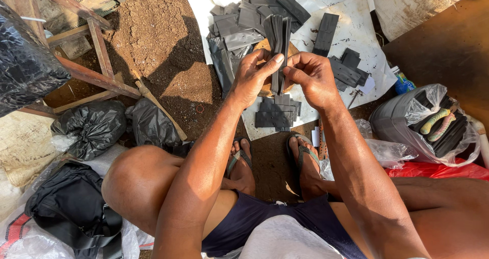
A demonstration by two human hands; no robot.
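Note:
My left hand [253, 75] and my right hand [311, 77] together pinch a thin upright stack of flat black plastic bags [278, 40], held edge-on between the fingertips. Below the hands lies a small pile of the same black bags [272, 115] on a white sheet [356, 30]. More black bags lie scattered further off [244, 22], and another pile [347, 70] sits to the right. My feet in sandals [239, 159] rest on the dirt just below.
A heap of brown soil [153, 35] lies at upper left beside a wooden frame [97, 50]. Filled black bags [91, 126] and a black backpack [71, 203] sit at left. A clear plastic bag with dark contents [428, 121] and red plastic [438, 170] are at right.

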